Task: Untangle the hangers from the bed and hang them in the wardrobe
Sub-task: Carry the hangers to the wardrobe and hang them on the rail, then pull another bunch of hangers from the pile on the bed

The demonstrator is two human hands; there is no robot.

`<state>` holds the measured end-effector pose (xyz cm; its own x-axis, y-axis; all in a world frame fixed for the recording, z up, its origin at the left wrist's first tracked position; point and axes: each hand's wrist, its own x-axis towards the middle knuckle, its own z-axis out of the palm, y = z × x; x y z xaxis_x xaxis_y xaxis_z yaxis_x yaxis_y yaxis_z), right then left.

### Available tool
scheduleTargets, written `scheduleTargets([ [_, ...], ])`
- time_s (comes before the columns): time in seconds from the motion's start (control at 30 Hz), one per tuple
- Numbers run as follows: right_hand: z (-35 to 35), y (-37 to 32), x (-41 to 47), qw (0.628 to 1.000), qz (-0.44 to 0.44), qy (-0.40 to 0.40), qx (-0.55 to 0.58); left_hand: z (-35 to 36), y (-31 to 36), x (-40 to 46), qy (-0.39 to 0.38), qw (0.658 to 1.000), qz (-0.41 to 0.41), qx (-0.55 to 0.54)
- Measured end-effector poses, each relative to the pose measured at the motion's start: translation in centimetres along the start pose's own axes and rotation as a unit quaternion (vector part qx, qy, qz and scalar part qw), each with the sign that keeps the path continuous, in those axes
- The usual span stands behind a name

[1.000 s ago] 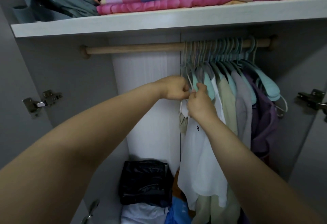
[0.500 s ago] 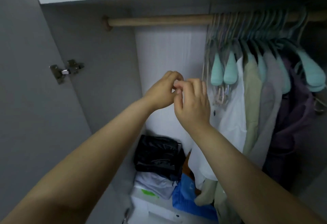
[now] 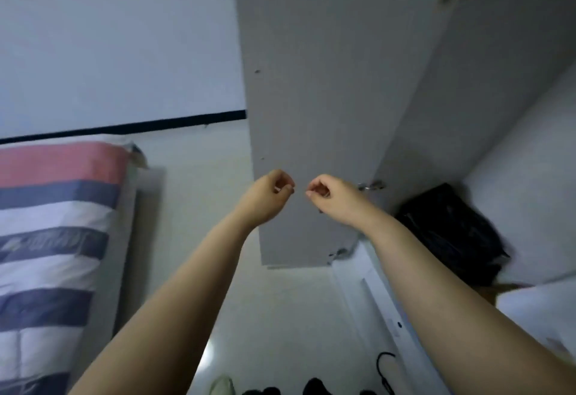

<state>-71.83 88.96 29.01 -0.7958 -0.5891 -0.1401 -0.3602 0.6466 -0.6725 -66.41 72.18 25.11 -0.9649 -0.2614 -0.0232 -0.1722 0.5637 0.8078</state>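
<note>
I see the open wardrobe door (image 3: 311,114) ahead, striped bed (image 3: 56,223) leftward; my left hand (image 3: 269,196) and right hand (image 3: 332,198) hover apart, fingers curled, grasping nothing.

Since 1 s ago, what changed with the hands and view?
The view swung left, from the rail of hung hangers to the open wardrobe door and striped bed. Both hands came off the hangers and drew back; the left hand and right hand, touching before, are now apart, fingers curled, nothing visible in them. Both arms remain stretched forward.
</note>
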Motion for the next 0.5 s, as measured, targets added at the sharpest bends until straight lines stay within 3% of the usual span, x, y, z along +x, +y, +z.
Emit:
scheduleTargets([
  [0.2,15.4,-9.3,1.1,0.972,-0.001,-0.226,0.07,-10.5,-14.3,-11.0,0.164,0.969,-0.173,-0.066],
  [0.37,28.7,-19.9,2.4,0.958,-0.015,-0.26,0.117,-20.1,-25.1,-20.1,0.189,0.952,-0.238,-0.038],
  [0.5,37.7,-27.5,2.2,0.938,-0.015,-0.313,0.145,-26.4,-32.7,-27.6,0.227,0.914,-0.33,-0.067],
])
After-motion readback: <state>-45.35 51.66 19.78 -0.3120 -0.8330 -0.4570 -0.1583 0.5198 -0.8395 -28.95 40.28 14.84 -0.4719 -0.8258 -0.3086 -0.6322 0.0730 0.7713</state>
